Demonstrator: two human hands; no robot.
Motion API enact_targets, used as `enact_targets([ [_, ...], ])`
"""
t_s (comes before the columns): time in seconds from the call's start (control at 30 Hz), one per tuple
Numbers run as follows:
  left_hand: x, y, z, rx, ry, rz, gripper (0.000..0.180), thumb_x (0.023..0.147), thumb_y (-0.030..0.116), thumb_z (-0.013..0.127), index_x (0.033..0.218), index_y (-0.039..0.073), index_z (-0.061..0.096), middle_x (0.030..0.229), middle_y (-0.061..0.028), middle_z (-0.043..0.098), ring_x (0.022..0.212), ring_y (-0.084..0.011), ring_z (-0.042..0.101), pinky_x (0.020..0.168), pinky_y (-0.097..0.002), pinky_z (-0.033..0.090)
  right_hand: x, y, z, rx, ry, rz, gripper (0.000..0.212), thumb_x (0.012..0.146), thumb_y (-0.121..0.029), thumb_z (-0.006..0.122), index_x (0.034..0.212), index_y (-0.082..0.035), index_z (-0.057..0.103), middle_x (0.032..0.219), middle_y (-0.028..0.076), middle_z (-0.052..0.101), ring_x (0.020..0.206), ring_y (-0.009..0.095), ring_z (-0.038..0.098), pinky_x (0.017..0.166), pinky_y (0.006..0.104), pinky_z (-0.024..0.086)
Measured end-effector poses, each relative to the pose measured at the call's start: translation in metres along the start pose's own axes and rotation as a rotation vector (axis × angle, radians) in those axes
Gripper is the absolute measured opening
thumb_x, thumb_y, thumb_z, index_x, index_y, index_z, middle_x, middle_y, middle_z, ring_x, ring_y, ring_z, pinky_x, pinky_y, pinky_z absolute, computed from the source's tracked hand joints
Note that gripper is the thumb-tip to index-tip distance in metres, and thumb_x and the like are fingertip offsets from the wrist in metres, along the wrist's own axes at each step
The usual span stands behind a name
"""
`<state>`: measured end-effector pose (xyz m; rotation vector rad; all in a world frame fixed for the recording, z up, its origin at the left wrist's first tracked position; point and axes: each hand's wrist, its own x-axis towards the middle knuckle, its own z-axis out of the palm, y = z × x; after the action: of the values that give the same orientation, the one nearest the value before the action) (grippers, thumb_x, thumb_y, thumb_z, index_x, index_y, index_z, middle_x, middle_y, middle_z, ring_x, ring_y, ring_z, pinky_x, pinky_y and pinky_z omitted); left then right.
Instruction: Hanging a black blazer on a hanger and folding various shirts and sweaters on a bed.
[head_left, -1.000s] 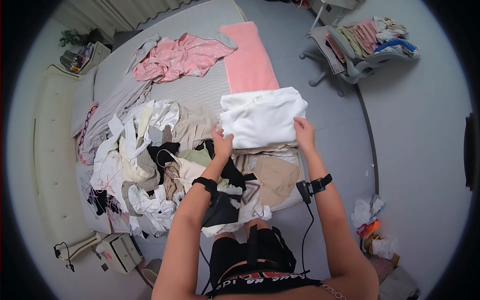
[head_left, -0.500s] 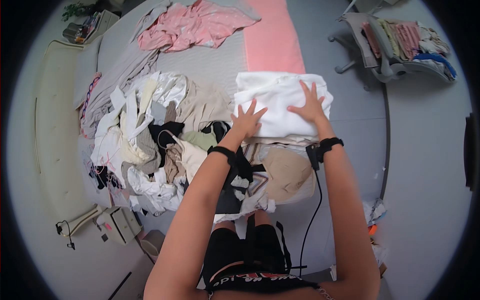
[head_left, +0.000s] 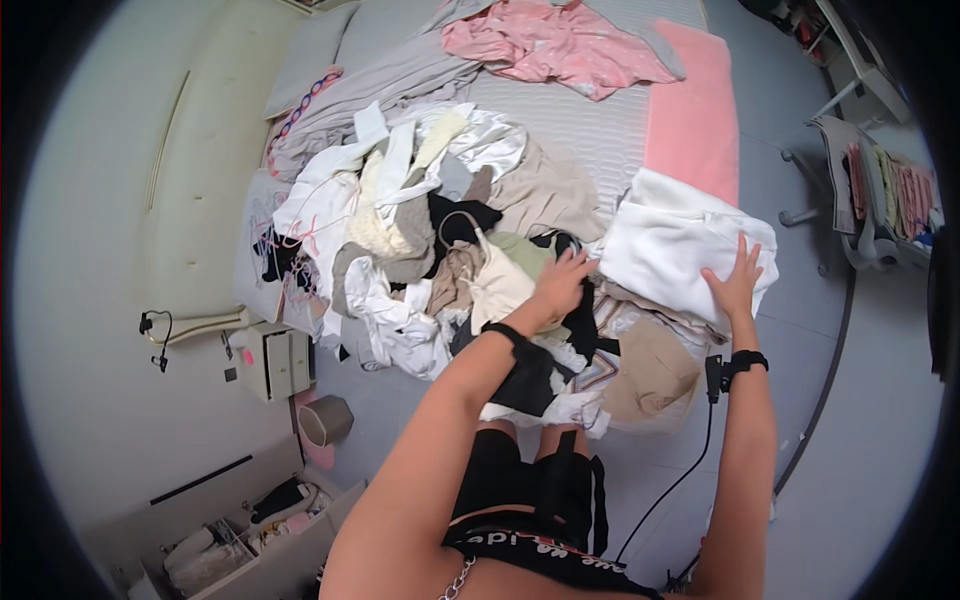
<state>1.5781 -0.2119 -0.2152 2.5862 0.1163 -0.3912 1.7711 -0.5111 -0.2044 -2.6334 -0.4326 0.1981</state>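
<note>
A folded white garment (head_left: 670,235) lies on top of a stack at the bed's right side. My right hand (head_left: 738,287) rests on its right part, open with fingers spread. My left hand (head_left: 562,288) is just off the garment's left edge, above the clothes heap; its fingers are apart and nothing shows in them. Under and around it are a pale green piece (head_left: 518,250), a cream strappy top (head_left: 498,278) and black clothing (head_left: 525,382). A beige moulded piece (head_left: 652,370) lies at the bed's near edge, below the folded stack.
A mixed heap of white garments (head_left: 400,330) and a beige one (head_left: 545,190) covers the bed's left. Farther off lie a pink patterned cloth (head_left: 560,45) and a pink mat (head_left: 690,110). A chair (head_left: 870,225) holds folded clothes. An open drawer (head_left: 245,545) stands lower left.
My left hand has left the folded white garment and shifted to the heap beside it. My right hand stays on the garment. The view has swung left, showing the open drawer.
</note>
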Motion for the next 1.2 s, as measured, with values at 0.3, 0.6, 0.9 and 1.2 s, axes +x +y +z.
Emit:
enact_targets([
  [0.3,-0.237,-0.187,-0.011,0.001,0.028,-0.831,0.070,0.069,0.008,0.059,0.134,0.016,0.034,0.144,-0.0148,0.024,0.129,-0.0356,0.029,0.098,-0.0563,0.031,-0.085,-0.054,0.003,-0.080,0.222,0.001,0.076,0.073,-0.007,0.060,0.139,-0.005,0.022,0.142,0.017,0.026,0.130,0.037,0.026,0.106,0.0435,0.023],
  [0.6,-0.278,-0.271,-0.042,0.207,0.082,-0.710,0.074,0.069,0.008,0.060,0.136,0.017,0.029,0.142,-0.0086,0.029,0.128,-0.0333,0.031,0.101,-0.0595,0.022,-0.250,-0.173,0.086,0.198,-0.146,0.219,0.057,0.074,-0.002,0.056,0.129,-0.002,0.040,0.126,0.020,0.047,0.117,0.032,0.045,0.098,0.0372,0.034],
  [0.9,-0.309,-0.328,-0.075,-0.385,-0.050,-0.232,0.031,0.069,0.015,0.063,0.099,0.006,0.063,0.091,-0.0137,0.066,0.084,-0.0306,0.061,0.078,-0.0374,0.047,-0.288,-0.391,0.162,0.359,-0.554,-0.181,0.049,0.075,-0.012,0.064,0.121,-0.005,0.049,0.101,0.018,0.061,0.091,0.030,0.061,0.079,0.0356,0.048],
  [1.2,-0.333,-0.225,-0.231,-1.330,-0.261,0.086,0.036,0.085,0.020,0.061,0.115,0.003,0.053,0.102,-0.0020,0.058,0.087,-0.0073,0.054,0.072,-0.0219,0.043,-0.261,-0.526,0.142,0.785,-0.622,-0.195,0.029,0.082,-0.017,0.058,0.107,-0.002,0.056,0.090,0.008,0.063,0.082,0.016,0.060,0.074,0.0306,0.046],
])
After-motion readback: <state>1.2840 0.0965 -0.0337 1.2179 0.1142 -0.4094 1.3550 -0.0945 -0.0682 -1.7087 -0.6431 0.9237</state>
